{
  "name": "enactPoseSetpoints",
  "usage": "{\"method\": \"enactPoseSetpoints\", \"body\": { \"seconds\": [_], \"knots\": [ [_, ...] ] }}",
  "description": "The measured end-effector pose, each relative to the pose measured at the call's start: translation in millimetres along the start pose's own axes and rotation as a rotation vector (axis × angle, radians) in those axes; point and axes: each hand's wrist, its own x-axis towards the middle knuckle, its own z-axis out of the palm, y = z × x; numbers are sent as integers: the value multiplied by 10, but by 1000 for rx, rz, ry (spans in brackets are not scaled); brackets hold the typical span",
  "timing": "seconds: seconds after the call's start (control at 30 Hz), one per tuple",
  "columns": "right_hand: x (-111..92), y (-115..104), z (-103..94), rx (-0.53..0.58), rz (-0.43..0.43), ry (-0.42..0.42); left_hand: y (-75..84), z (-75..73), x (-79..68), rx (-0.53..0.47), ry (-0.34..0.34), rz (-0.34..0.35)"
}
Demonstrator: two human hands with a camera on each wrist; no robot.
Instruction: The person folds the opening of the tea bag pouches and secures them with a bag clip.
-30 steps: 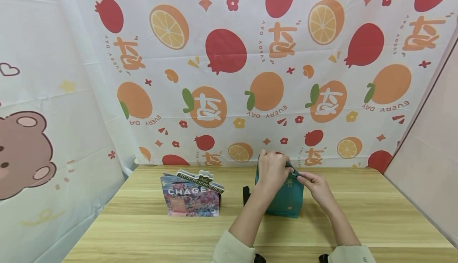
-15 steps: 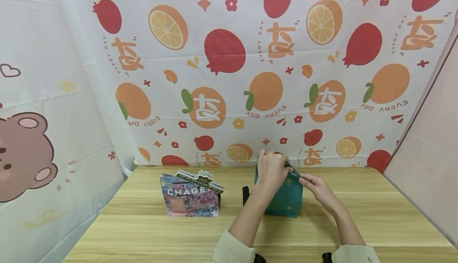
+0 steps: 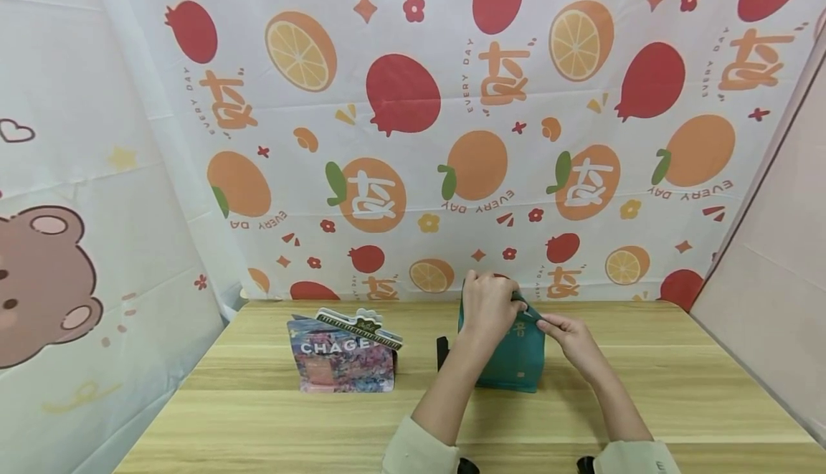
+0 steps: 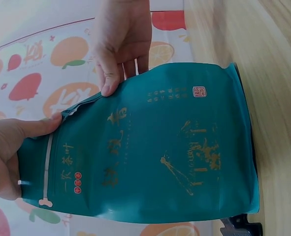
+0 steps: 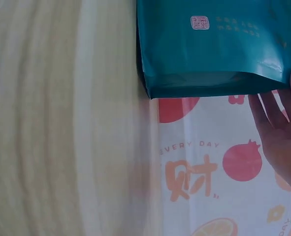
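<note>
A teal tea bag (image 3: pixel 510 359) with gold print stands upright on the wooden table. My left hand (image 3: pixel 488 305) grips its top, the thumb lying by the pale zip strip (image 4: pixel 47 169) in the left wrist view. On the right side, my right hand (image 3: pixel 574 341) pinches the upper edge between thumb and fingers, as the left wrist view also shows. In the right wrist view the right hand (image 5: pixel 280 132) touches the bag's folded side. A black clip (image 3: pixel 442 352) is next to the bag on the left, partly hidden by my left arm.
To the left stands a colourful bag (image 3: pixel 345 363) lettered CHAGE, with a white and dark ornate clip (image 3: pixel 361 327) lying slanted across its top. A fruit-print curtain (image 3: pixel 413 137) hangs behind the wooden table (image 3: pixel 258 416).
Both hands keep their hold on the tea bag. The right hand shifts slightly right and then back; the bag stays in place.
</note>
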Motion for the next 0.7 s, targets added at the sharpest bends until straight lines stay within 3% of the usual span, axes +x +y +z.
{"method": "enactPoseSetpoints", "body": {
  "seconds": [0.3,0.57,0.7],
  "knots": [
    [-39,-101,-24,-11,-1,-47,-15,0,-17,-6,-10,-2],
    [-25,-300,147,5,-98,48,-19,12,-23,-10,34,9],
    [-20,-353,217,-6,-88,115,-19,23,-19,-16,46,13]
  ]
}}
